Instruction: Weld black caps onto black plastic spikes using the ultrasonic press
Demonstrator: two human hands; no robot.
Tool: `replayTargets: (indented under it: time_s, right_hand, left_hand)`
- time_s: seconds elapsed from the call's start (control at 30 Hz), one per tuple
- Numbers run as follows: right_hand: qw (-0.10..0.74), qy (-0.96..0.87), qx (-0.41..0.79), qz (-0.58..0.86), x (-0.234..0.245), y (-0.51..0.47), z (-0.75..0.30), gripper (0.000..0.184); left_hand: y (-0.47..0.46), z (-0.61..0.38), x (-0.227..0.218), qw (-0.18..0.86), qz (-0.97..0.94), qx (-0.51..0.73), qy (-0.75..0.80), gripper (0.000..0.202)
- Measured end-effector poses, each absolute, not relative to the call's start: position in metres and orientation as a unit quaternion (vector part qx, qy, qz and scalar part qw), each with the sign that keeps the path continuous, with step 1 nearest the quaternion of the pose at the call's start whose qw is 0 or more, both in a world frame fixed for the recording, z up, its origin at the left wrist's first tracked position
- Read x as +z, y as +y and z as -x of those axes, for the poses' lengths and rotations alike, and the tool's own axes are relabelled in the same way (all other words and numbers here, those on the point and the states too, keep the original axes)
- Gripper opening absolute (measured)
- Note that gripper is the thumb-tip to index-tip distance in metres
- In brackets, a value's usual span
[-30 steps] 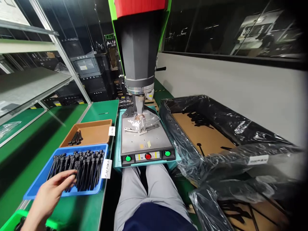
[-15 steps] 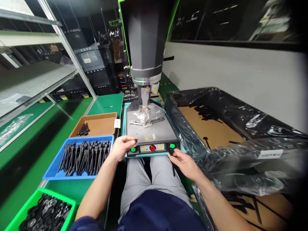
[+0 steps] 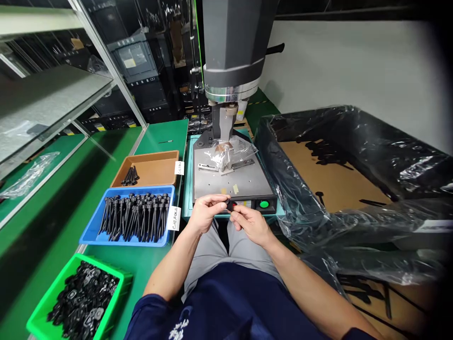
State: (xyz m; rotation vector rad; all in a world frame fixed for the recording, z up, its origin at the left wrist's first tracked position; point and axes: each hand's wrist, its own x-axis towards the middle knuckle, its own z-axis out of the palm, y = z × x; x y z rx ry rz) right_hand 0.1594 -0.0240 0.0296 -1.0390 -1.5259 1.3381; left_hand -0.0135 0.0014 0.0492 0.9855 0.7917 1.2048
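My left hand [image 3: 208, 213] pinches a small black plastic part [image 3: 229, 204] between thumb and fingertips. My right hand [image 3: 250, 225] is closed on a black strap-like piece with a wider head; its fingers hide most of it. The two hands meet in front of a machine's control panel, and the black pieces are close together or touching; I cannot tell whether they are joined. Behind the hands lies the metal plate [image 3: 212, 185] of the press, with a plastic-wrapped fixture [image 3: 224, 158] under the press head [image 3: 233, 56]. A green button [image 3: 264, 204] shows right of my right hand.
On the left stand a brown tray [image 3: 155, 165] with several black pieces, a blue tray [image 3: 85, 231] full of long black pieces, and a green bin [image 3: 38, 321] of small black parts. A large box lined with black plastic [image 3: 283, 174] stands right, holding more black pieces.
My hands have come together from either side of the panel, bringing the two black pieces close. The view has shifted, and the strap that hung below my right hand is now hidden.
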Motion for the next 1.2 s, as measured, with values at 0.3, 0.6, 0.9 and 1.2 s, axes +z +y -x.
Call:
replayTargets:
  time_s: [0.3, 0.6, 0.9, 1.2]
  right_hand:
    - [0.398, -0.597, 0.549, 0.428, 0.033, -0.023, -0.157, 0.038]
    - [0.411, -0.526, 0.641, 0.378, 0.031, -0.021, -0.154, 0.040]
    - [0.424, -0.528, 0.624, 0.389, 0.020, -0.017, -0.161, 0.042]
    - [0.424, -0.535, 0.610, 0.401, 0.015, -0.014, -0.171, 0.041]
  left_hand:
    - [0.007, 0.016, 0.048, 0.664, -0.416, 0.522, 0.337, 0.019]
    - [0.012, 0.015, 0.047, 0.689, -0.394, 0.512, 0.328, 0.018]
    - [0.014, 0.006, 0.039, 0.689, -0.382, 0.521, 0.329, 0.017]
    - [0.017, -0.009, 0.026, 0.676, -0.395, 0.541, 0.308, 0.017]
